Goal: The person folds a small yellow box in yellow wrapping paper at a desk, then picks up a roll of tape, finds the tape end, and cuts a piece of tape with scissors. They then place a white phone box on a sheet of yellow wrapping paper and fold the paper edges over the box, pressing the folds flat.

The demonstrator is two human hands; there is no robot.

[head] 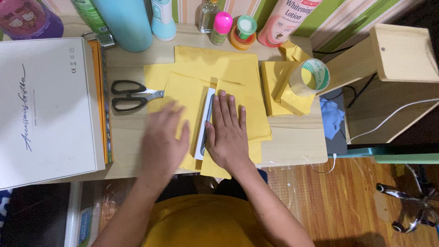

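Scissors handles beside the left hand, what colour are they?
Black, seen in the head view: scissors by the left hand.

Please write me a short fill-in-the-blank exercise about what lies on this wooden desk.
1. Both hands, the left hand and the right hand, rest on sheets of ____ paper.
2. The black-handled scissors lie to the ____ of the hands.
3. The roll of clear tape stands on a folded yellow sheet at the desk's ____ side.

Missing words: yellow; left; right
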